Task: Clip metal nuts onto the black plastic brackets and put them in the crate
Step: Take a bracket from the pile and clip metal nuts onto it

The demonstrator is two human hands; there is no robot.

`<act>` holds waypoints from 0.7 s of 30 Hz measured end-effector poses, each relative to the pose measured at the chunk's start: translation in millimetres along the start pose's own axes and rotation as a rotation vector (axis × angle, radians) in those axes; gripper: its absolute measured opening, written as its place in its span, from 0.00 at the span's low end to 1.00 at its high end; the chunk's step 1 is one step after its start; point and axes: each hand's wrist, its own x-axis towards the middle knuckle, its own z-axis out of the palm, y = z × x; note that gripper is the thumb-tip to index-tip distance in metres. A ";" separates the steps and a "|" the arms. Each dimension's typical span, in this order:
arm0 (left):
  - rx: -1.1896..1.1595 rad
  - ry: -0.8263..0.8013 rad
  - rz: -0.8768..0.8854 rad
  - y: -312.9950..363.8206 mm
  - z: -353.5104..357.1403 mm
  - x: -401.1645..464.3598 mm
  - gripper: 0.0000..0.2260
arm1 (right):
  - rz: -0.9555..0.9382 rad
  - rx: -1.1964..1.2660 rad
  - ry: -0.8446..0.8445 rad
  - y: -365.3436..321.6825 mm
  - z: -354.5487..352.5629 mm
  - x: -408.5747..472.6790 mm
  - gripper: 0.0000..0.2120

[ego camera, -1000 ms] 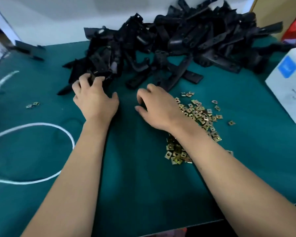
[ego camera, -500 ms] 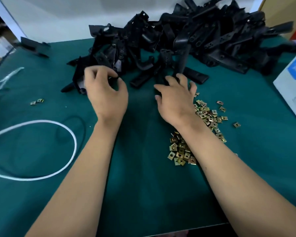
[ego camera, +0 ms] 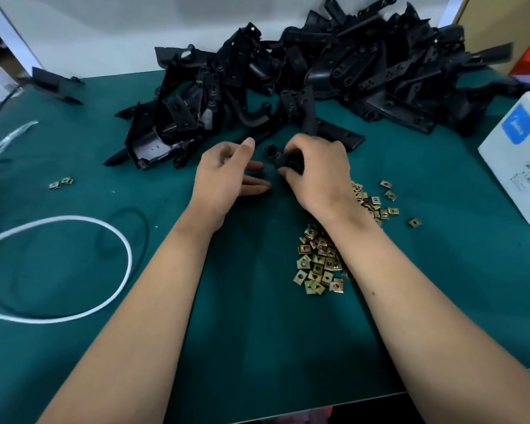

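Note:
A big heap of black plastic brackets (ego camera: 334,75) covers the back of the green table (ego camera: 257,332). My right hand (ego camera: 315,172) grips one black bracket (ego camera: 280,156) just in front of the heap, its end sticking out to the left. My left hand (ego camera: 227,175) hovers just left of that bracket with relaxed fingers, holding nothing. A pile of small brass-coloured metal nuts (ego camera: 322,261) lies under and beside my right wrist, with more scattered nuts (ego camera: 380,203) to its right. No crate shows in this view.
A white box with a blue label (ego camera: 520,154) stands at the right edge. A white cord loop (ego camera: 74,270) lies at the left, next to a thin black ring (ego camera: 129,228). Two stray nuts (ego camera: 61,183) lie left of centre. A lone bracket (ego camera: 55,85) rests at the back left.
My right hand reached into the heap and pulled a bracket toward me. My left hand left the heap's left side and came in beside the right hand, empty.

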 end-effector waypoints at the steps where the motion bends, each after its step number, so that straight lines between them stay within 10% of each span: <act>1: -0.033 -0.031 -0.053 2.0 -1.8 0.7 0.18 | 0.013 0.115 0.073 -0.9 -3.4 -1.7 0.10; 6: -0.342 -0.401 -0.260 8.8 -8.4 -1.5 0.33 | -0.151 0.579 0.040 -6.8 -31.4 -5.1 0.10; 10: -0.448 -0.493 -0.228 9.4 -14.8 -7.6 0.14 | -0.243 0.678 -0.331 6.1 -47.2 4.4 0.11; 14: -0.578 -0.542 -0.226 7.4 -12.6 -4.0 0.14 | -0.204 0.739 -0.303 24.8 -53.2 9.6 0.13; 21: -0.918 -0.236 -0.146 1.4 -8.6 4.4 0.08 | -0.087 0.071 -0.292 44.0 -48.5 3.5 0.06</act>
